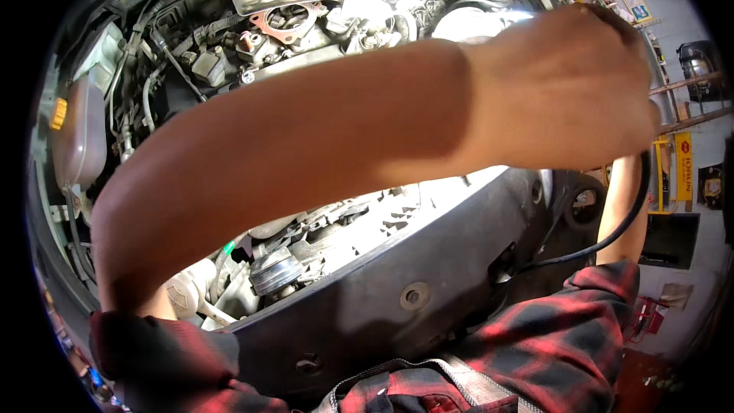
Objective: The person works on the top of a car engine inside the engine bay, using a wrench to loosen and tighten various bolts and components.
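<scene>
My left forearm reaches from the lower left across the engine bay, and my left hand (pixel 566 92) is at the upper right, back toward me. Its fingers curl away and look closed, but what they hold is hidden. My right forearm (pixel 623 206) rises at the right edge; the right hand is behind the left one, so its fingers do not show. A black hose or cable (pixel 612 246) curves from an opening in the dark front panel (pixel 459 260) up beside the right forearm and vanishes behind my left hand.
An orange-red gasket (pixel 287 23) lies on an opening at the back of the engine. At the left stands a translucent reservoir (pixel 80 134) with a yellow cap (pixel 58 114). A round bolt or grommet (pixel 414 296) sits in the panel. Beyond, wall shelves (pixel 673 176) hold parts.
</scene>
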Action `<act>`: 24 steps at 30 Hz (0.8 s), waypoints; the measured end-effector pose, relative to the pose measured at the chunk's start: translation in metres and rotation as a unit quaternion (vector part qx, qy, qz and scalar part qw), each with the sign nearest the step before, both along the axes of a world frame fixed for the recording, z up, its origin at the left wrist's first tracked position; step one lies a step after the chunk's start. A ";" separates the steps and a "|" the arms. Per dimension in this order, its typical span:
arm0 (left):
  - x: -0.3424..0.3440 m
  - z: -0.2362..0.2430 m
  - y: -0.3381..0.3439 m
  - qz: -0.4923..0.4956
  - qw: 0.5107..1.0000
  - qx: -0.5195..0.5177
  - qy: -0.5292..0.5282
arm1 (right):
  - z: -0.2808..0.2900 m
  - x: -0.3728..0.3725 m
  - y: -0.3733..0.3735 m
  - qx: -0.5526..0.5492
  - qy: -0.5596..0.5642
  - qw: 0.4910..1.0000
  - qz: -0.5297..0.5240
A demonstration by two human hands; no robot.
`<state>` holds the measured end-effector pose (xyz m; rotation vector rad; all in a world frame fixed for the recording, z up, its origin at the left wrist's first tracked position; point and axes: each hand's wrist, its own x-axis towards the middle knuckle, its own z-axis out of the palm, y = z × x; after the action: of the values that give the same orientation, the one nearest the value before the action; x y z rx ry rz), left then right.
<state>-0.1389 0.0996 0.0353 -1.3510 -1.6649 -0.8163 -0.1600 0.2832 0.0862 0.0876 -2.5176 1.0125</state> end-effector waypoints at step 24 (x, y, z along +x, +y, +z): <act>-0.016 -0.049 0.041 0.018 0.979 -0.132 -0.154 | -0.023 0.033 0.028 0.075 0.119 0.989 -0.043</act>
<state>-0.1549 0.1410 -0.0138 -1.4215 -2.0928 -0.8384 -0.1268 0.3110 0.0630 0.1342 -2.3533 0.7324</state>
